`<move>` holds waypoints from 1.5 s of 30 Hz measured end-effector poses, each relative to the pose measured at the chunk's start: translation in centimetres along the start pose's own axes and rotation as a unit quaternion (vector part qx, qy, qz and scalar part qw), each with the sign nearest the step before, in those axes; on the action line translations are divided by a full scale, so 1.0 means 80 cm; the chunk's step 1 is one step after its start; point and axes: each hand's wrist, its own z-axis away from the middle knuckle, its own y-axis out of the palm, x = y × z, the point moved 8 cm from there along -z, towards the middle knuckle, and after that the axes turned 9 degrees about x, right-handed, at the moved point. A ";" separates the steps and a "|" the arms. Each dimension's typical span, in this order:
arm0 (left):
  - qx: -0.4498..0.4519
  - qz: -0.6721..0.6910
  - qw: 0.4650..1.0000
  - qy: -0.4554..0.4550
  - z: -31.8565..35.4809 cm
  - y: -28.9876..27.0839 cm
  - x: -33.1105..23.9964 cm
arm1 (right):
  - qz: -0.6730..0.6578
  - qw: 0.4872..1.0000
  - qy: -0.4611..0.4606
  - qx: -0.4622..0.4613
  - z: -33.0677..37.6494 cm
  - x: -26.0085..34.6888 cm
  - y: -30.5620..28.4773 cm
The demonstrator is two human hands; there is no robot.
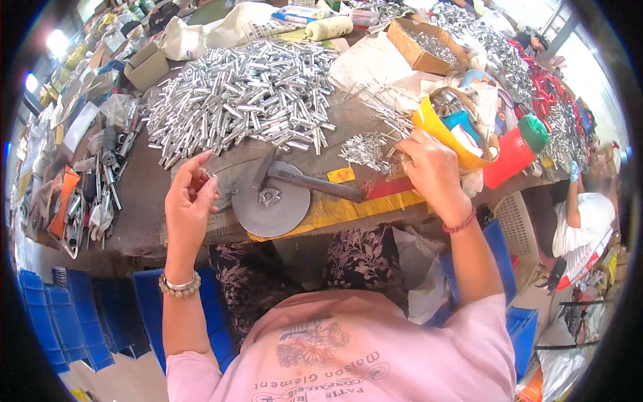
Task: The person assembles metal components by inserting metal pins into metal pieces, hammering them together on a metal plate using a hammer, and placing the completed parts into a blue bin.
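My left hand [189, 201] is raised at the left of a round grey metal disc [268, 220], its fingers curled; a small shiny bit shows at the fingertips, too small to name. A hammer [315, 182] lies with its head across the disc and its handle pointing right. Beside the hammer head, a few small metal pieces [270, 196] sit at the disc's middle. My right hand [432, 167] is closed, fingertips down, between a small heap of metal pins [365, 150] and a yellow container [435, 120]. Whatever its fingers pinch is hidden.
Behind the disc spreads a large heap of silver metal tubes [241, 97]. Tools and metal parts [107, 167] lie at the left. A cardboard box [425, 47] of parts stands farther back. A red bottle with a green cap [512, 157] is at the right; another person [583, 218] is beyond.
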 end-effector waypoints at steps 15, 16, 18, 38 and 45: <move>0.106 0.135 0.980 -0.103 0.056 0.049 -0.006 | 0.084 0.957 -0.262 0.092 -0.030 0.000 0.027; 0.107 0.135 0.980 -0.104 0.056 0.048 -0.007 | 0.085 0.956 -0.265 0.097 -0.032 0.000 0.028; 0.115 0.059 0.989 -0.069 0.057 0.044 -0.017 | 0.084 0.954 -0.269 0.103 -0.033 0.006 0.027; 0.049 -0.154 0.983 0.088 0.065 0.047 -0.045 | -0.180 0.951 -0.251 0.030 0.001 0.244 0.047; 0.056 -0.131 0.988 0.060 0.063 0.047 -0.040 | -0.191 0.949 -0.246 0.045 -0.003 0.244 0.051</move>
